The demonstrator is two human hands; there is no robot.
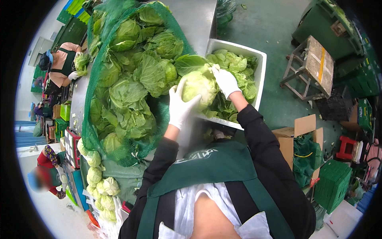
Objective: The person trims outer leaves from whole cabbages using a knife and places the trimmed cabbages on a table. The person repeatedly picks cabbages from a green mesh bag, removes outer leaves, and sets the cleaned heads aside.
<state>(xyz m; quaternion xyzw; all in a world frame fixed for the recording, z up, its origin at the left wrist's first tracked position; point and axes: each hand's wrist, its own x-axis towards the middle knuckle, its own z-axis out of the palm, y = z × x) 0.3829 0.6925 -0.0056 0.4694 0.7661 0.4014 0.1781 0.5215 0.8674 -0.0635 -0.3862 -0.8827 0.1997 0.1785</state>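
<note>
My white-gloved left hand (pixel 182 108) grips a pale green cabbage head (pixel 199 88) from its near left side, thumb and fingers spread around it. At the head's upper right, the gloved fingers of my right hand (pixel 224 80) pinch a leaf edge. A darker outer leaf (pixel 191 64) stands out behind the head. Just to the right, a white foam box (pixel 260 80) holds loose cabbage leaves (pixel 232 61), and the head is over its left rim. Left of my hands, a green mesh sack (pixel 89 98) lies open around several leafy cabbages (pixel 128 92).
Trimmed cabbages (pixel 95 176) line the metal table (pixel 194 18) at lower left. Across it, a person (pixel 62 62) handles a cabbage; another person (pixel 47 176) works lower left. A wheeled stand (pixel 319 65), a cardboard box (pixel 285 146) and green crates (pixel 332 182) stand at right.
</note>
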